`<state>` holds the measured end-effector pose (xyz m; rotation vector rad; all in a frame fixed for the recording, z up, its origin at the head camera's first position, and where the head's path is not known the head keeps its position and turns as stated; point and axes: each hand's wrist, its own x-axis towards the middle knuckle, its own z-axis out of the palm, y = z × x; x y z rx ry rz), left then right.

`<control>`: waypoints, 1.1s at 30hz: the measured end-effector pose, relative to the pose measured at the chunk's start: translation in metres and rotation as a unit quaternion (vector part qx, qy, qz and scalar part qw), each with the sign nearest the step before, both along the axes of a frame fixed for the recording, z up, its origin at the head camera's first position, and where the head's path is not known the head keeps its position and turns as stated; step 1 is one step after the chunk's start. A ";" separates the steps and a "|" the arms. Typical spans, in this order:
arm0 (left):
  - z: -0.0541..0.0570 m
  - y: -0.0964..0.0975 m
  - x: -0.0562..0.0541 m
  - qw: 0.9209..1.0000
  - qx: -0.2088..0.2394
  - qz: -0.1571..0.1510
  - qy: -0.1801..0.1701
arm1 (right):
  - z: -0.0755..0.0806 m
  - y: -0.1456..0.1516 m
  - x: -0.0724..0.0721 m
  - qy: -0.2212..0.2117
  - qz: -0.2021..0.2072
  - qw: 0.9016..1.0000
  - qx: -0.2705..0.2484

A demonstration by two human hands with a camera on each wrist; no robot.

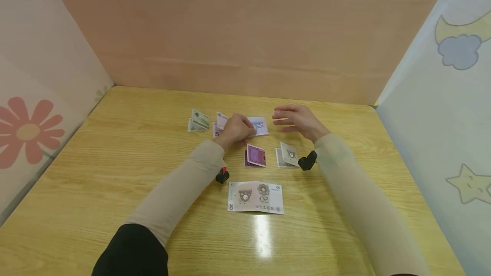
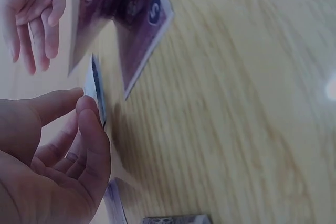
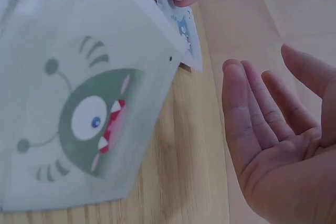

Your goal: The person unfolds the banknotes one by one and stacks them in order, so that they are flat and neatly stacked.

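My left hand point(image 1: 237, 130) pinches the near-left edge of a small blue-and-white play banknote point(image 1: 259, 125) between thumb and fingertips, low over the far part of the table. In the left wrist view that note point(image 2: 94, 87) shows almost edge-on. To its right, my right hand point(image 1: 301, 120) hovers with fingers extended, holding nothing. Below the right hand stands a folded grey play banknote point(image 1: 289, 154); its one-eyed monster print point(image 3: 89, 124) fills much of the right wrist view. A folded purple banknote point(image 1: 256, 155) stands nearer me than the left hand.
A creased banknote point(image 1: 255, 198) marked 20 lies unfolded in front. Left of the left hand stand a folded green banknote point(image 1: 200, 119) and a pale purple banknote point(image 1: 221, 120), partly hidden by that hand. Panels point(image 1: 245, 33) enclose the wooden table point(image 1: 126, 161) at back and sides.
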<state>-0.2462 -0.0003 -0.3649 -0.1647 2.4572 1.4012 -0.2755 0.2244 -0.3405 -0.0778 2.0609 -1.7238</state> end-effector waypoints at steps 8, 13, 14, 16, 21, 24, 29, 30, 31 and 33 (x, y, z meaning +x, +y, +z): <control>-0.007 0.000 -0.005 0.999 -0.017 -0.022 0.016 | -0.006 -0.014 -0.017 -0.020 0.010 0.999 0.041; -0.007 0.001 -0.005 0.999 -0.033 -0.022 0.014 | -0.006 -0.021 -0.025 -0.029 0.013 0.997 0.072; -0.007 0.001 -0.005 0.999 -0.035 -0.021 0.011 | -0.006 -0.022 -0.026 -0.031 0.013 0.996 0.079; -0.007 0.001 -0.005 0.999 -0.039 -0.019 0.007 | -0.007 -0.025 -0.029 -0.034 0.015 0.995 0.090; -0.008 0.002 -0.006 0.998 -0.054 -0.020 0.006 | -0.008 -0.029 -0.033 -0.037 0.030 0.992 0.115; -0.007 0.004 -0.006 0.998 -0.063 -0.020 0.005 | -0.008 -0.031 -0.034 -0.037 0.039 0.990 0.133; -0.007 0.005 -0.007 0.997 -0.074 -0.021 -0.001 | -0.011 -0.035 -0.036 -0.045 0.038 0.986 0.153; -0.007 0.005 -0.007 0.997 -0.076 -0.022 -0.001 | -0.011 -0.035 -0.037 -0.048 0.036 0.986 0.156; -0.007 0.005 -0.007 0.997 -0.078 -0.023 0.000 | -0.012 -0.036 -0.037 -0.051 0.034 0.986 0.158; -0.007 0.005 -0.007 0.996 -0.082 -0.026 0.002 | -0.012 -0.037 -0.037 -0.055 0.030 0.985 0.161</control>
